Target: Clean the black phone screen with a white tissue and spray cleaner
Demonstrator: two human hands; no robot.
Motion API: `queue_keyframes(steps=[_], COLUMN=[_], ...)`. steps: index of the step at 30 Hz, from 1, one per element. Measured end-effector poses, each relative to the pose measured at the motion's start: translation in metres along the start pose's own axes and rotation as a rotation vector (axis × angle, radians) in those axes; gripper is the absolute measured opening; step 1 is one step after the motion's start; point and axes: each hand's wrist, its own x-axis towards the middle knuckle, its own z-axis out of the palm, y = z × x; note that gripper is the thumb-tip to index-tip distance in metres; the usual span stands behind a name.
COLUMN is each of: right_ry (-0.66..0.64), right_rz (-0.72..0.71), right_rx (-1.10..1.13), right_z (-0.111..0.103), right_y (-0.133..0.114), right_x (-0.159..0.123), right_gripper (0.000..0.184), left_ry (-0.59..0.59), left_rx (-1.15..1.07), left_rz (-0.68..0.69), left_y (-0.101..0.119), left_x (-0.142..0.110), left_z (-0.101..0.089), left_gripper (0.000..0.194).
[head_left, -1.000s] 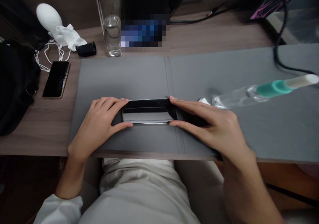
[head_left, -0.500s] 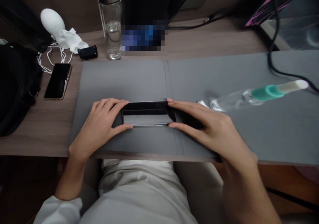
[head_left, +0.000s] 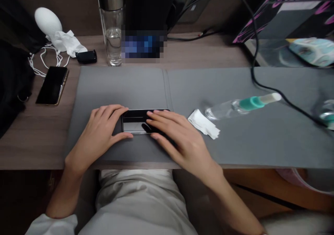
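- Slab (head_left: 132,126), glossy black, flat on mat (head_left: 122,85) near front edge of counter (head_left: 33,141).
- Person's left hand (head_left: 97,132) pinches its long sides: good brace.
- Right hand (head_left: 188,142) loosely spread over right half: light touch, no tilting.

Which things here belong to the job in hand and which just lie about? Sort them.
Apparently in use:
glossy device, touched by left hand and right hand
grey mat, beneath it

Seemingly just lying about:
gold-edged phone
upright water bottle
teal-banded bottle
black cable
white tissue (role unclear)
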Motion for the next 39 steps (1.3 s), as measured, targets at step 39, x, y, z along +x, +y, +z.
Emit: queue_keyframes(steps=[39], right_ry=[-0.121], right_rz=[-0.005], right_rx=[-0.171], right_z=[0.007], right_y=[0.011], right_x=[0.004], right_gripper=[0.036], left_ry=[0.019], left_rx=[-0.008], left_rz=[-0.028], left_y=[0.001], left_x=[-0.001], left_z=[0.001], left_gripper=[0.067])
